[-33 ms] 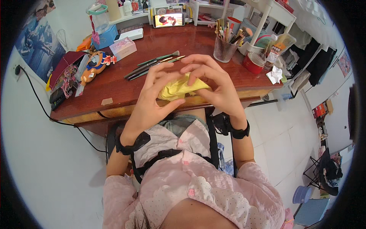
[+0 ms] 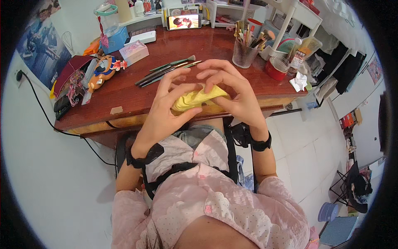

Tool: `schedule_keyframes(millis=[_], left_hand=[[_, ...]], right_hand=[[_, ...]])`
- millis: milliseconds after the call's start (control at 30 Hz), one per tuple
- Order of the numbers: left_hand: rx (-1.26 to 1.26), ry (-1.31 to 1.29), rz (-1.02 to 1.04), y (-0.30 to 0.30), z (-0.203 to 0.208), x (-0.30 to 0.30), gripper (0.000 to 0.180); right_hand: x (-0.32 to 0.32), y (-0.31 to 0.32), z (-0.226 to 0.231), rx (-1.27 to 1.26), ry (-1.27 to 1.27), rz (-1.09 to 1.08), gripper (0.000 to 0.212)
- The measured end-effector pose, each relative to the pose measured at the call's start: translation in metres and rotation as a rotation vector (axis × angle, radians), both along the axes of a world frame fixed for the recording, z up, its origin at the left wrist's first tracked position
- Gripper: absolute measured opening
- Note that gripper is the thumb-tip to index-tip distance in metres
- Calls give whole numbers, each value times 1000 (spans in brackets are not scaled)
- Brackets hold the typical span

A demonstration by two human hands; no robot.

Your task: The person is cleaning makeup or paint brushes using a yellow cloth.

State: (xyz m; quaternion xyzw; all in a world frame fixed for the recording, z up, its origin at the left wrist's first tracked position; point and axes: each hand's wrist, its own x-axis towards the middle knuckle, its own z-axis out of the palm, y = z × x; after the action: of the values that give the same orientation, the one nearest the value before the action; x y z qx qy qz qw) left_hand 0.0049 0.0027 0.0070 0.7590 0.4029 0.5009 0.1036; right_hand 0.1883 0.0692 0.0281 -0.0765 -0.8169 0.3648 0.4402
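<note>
Just over the desk's front edge, a soft, creased yellow piece (image 2: 191, 98) is held up between my two hands; whether it is cloth or paper I cannot tell. My left hand (image 2: 162, 101) curls round its left end, the thumb below and the fingers above. At the other end, my right hand (image 2: 235, 92) pinches a fold, its index finger bent over the top. Parts of the yellow piece are hidden behind my fingers. Beyond my left fingertips, several slim makeup brushes (image 2: 166, 71) lie side by side on the desk.
On the reddish-brown desk (image 2: 105, 99), a lit phone (image 2: 184, 22) leans at the back. A clear cup of brushes (image 2: 243, 54), a red jar (image 2: 277, 68) and crumpled white tissue (image 2: 298, 82) stand or lie right. An orange plush toy (image 2: 101, 72) and tissue pack (image 2: 134, 52) are left.
The folds of the yellow piece have shifted slightly, and more of it shows by my right fingers. My hands have hardly moved.
</note>
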Motion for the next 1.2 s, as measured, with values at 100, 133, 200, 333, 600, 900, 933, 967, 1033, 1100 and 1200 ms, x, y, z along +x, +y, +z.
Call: schedule_keyframes(millis=[100,133,200,333,600,900,933,967,1033,1100,1200], left_hand=[[2,10,11,2,-2,-6,31],[3,8,12,1,1,-5,31],[55,25,47,-6,12,-1,27],[30,121,24,-5,5,-8,23],[-231,-67,73,-8,5,-2,14],[-433,-238,-40,-8,5,-6,20],[-433,-238,-42,-6,4,-9,20],[-505,-266,-86,-4,3,-13,22],[-576,-293,-132,-2,3,-18,24],[-651,-374,-353,-3,4,-20,26],[-610,-410,-329,-3,-5,-15,21]], right_hand=[[-2,-2,1,-38,28,18,31],[-2,-1,1,-38,27,19,31],[-3,-1,-1,-176,97,110,36],[-2,0,-1,-148,58,108,37],[-1,4,-7,-163,-146,4,22],[-2,3,-7,-351,-49,-96,14],[-2,3,-6,-310,-20,-155,13],[-2,2,-5,-311,-20,-155,13],[-3,0,-3,-192,-8,-303,13],[-5,-1,-6,-177,-9,-278,14],[-7,-5,-5,-104,-62,-253,15]])
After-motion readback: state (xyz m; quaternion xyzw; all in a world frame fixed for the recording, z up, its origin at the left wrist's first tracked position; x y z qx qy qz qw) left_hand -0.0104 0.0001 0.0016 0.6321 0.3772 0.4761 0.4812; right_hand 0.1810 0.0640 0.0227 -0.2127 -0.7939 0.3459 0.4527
